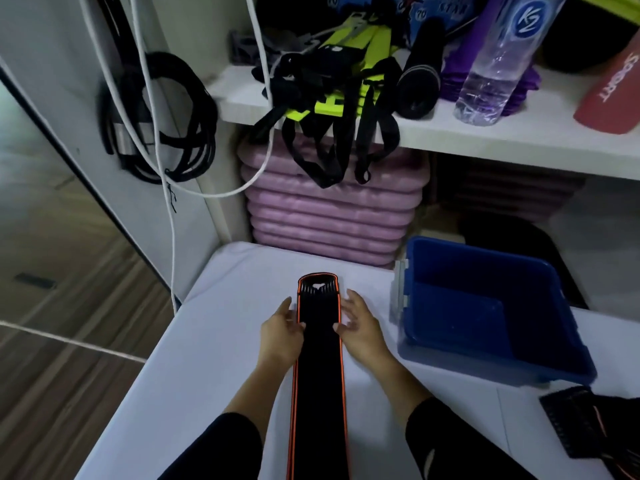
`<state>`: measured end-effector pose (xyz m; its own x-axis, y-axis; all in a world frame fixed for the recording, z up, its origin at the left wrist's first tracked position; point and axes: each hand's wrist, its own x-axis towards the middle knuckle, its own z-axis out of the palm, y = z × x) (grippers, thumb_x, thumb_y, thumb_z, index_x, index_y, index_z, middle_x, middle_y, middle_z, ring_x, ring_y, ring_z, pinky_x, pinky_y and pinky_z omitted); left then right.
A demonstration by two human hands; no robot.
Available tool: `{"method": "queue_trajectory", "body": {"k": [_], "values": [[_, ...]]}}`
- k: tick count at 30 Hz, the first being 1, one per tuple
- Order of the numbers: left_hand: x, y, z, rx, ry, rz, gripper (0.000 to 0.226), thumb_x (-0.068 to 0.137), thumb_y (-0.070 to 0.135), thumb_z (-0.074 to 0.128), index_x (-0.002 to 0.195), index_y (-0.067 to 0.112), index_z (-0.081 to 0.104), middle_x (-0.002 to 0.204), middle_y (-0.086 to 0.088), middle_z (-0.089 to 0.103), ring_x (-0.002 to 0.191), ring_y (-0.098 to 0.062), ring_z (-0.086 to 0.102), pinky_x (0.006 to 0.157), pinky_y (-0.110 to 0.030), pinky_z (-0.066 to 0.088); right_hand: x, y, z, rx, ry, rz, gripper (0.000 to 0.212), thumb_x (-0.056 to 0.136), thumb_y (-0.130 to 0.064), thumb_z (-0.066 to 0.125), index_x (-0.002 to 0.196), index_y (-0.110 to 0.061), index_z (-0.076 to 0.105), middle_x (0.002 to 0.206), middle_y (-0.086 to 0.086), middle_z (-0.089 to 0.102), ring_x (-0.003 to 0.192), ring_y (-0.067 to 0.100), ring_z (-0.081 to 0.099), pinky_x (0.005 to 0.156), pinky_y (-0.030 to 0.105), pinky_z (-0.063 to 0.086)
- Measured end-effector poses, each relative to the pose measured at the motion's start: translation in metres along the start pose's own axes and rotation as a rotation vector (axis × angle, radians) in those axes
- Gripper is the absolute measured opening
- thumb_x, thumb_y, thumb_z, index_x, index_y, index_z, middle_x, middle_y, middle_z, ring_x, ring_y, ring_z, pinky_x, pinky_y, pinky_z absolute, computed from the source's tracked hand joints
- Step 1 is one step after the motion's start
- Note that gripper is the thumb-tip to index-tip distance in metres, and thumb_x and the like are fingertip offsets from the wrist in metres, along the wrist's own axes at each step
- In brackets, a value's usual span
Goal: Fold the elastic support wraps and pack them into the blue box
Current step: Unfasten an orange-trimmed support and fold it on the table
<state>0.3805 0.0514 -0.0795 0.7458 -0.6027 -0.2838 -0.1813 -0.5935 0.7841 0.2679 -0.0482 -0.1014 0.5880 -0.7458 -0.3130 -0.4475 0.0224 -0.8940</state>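
Across the white table (214, 358) the orange-edged elastic wrap (318, 375) runs lengthwise up the frame's centre, left hand (282, 332) and right hand (362, 332) loose-fingered, touching its edges, blue box (485, 275) at right.

Left of the long wrap (318, 375) the bench (207, 358) is bare. To its right the open-topped blue box (478, 268) stands near, with a second wrap (581, 427) just in front of the box. At the far edge purple mats (329, 220) wall off the bench, and black straps (322, 157) hang down from the shelf (485, 136) above them.
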Motion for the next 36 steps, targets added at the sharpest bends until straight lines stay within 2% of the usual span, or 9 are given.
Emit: {"method": "queue_trajectory", "body": {"k": [3, 7, 11, 15, 20, 25, 30, 33, 36], "values": [[-0.007, -0.014, 0.000, 0.026, -0.052, -0.031, 0.053, 0.084, 0.003, 0.056, 0.135, 0.011, 0.043, 0.119, -0.009, 0.063, 0.113, -0.025, 0.057, 0.095, -0.025, 0.039, -0.007, 0.011, 0.000, -0.115, -0.047, 0.040, 0.074, 0.087, -0.007, 0.060, 0.148, -0.018, 0.020, 0.151, 0.001, 0.033, 0.139, 0.021, 0.032, 0.114, 0.036, 0.030], [-0.028, -0.026, -0.001, 0.039, -0.012, -0.024, 0.044, 0.081, 0.000, 0.054, 0.124, 0.009, 0.052, 0.106, -0.009, 0.063, 0.094, -0.022, 0.058, 0.083, -0.023, 0.040, -0.033, 0.017, 0.005, -0.180, 0.080, 0.080, 0.062, 0.084, -0.007, 0.063, 0.140, -0.013, 0.035, 0.139, 0.011, 0.045, 0.124, 0.025, 0.048, 0.105, 0.036, 0.042], [-0.054, -0.031, 0.004, 0.077, 0.003, -0.024, 0.040, 0.085, 0.001, 0.047, 0.123, 0.009, 0.050, 0.097, -0.010, 0.065, 0.087, -0.024, 0.059, 0.075, -0.024, 0.042, -0.067, 0.030, 0.018, -0.229, 0.034, 0.152, 0.062, 0.082, -0.013, 0.063, 0.137, -0.016, 0.036, 0.133, 0.009, 0.051, 0.117, 0.026, 0.055, 0.100, 0.039, 0.047], [-0.069, -0.026, 0.001, 0.014, -0.046, -0.048, 0.041, 0.082, 0.002, 0.054, 0.121, 0.013, 0.050, 0.095, -0.003, 0.063, 0.081, -0.017, 0.056, 0.074, -0.023, 0.041, -0.078, 0.027, 0.019, -0.204, -0.025, 0.158, 0.063, 0.083, -0.016, 0.063, 0.138, -0.023, 0.033, 0.135, 0.004, 0.053, 0.114, 0.025, 0.058, 0.096, 0.040, 0.051], [-0.089, -0.039, -0.006, 0.010, -0.032, -0.101, 0.039, 0.084, 0.004, 0.052, 0.123, 0.010, 0.050, 0.111, -0.008, 0.063, 0.093, -0.019, 0.057, 0.080, -0.024, 0.043, -0.098, 0.028, 0.006, -0.170, -0.085, 0.160, 0.061, 0.087, -0.013, 0.063, 0.140, -0.019, 0.034, 0.141, 0.005, 0.045, 0.119, 0.024, 0.053, 0.096, 0.030, 0.047], [-0.112, -0.048, -0.006, 0.037, -0.093, -0.113, 0.038, 0.085, 0.002, 0.046, 0.122, 0.011, 0.051, 0.091, -0.007, 0.064, 0.072, -0.014, 0.057, 0.059, -0.016, 0.041, -0.123, 0.028, 0.008, -0.155, -0.156, 0.113, 0.051, 0.087, -0.008, 0.060, 0.133, -0.022, 0.041, 0.136, -0.001, 0.050, 0.115, 0.019, 0.055, 0.094, 0.028, 0.049], [-0.130, -0.055, -0.018, 0.101, -0.127, 0.069, 0.032, 0.080, 0.001, 0.055, 0.100, 0.025, 0.061, 0.092, -0.001, 0.062, 0.080, -0.014, 0.059, 0.066, -0.006, 0.040, -0.146, 0.031, 0.002, -0.164, -0.159, 0.010, 0.035, 0.088, -0.009, 0.059, 0.119, -0.024, 0.055, 0.124, -0.007, 0.054, 0.115, 0.012, 0.052, 0.098, 0.024, 0.045], [-0.146, -0.065, -0.026, 0.080, -0.224, 0.121, 0.031, 0.083, 0.003, 0.056, 0.081, 0.032, 0.064, 0.086, -0.002, 0.069, 0.069, -0.008, 0.059, 0.063, -0.005, 0.043, -0.165, 0.035, -0.002, -0.186, -0.299, -0.016, 0.024, 0.088, -0.006, 0.055, 0.101, -0.024, 0.065, 0.105, -0.011, 0.063, 0.098, 0.003, 0.059, 0.083, 0.012, 0.047], [-0.158, -0.074, -0.029, 0.105, -0.326, 0.110, 0.029, 0.089, 0.012, 0.052, 0.080, 0.036, 0.065, 0.087, 0.002, 0.071, 0.076, -0.008, 0.062, 0.064, -0.005, 0.042, -0.179, 0.036, -0.008, -0.256, -0.433, 0.021, 0.031, 0.085, -0.010, 0.048, 0.097, -0.032, 0.067, 0.109, -0.009, 0.064, 0.101, 0.005, 0.059, 0.085, 0.014, 0.046]]}}
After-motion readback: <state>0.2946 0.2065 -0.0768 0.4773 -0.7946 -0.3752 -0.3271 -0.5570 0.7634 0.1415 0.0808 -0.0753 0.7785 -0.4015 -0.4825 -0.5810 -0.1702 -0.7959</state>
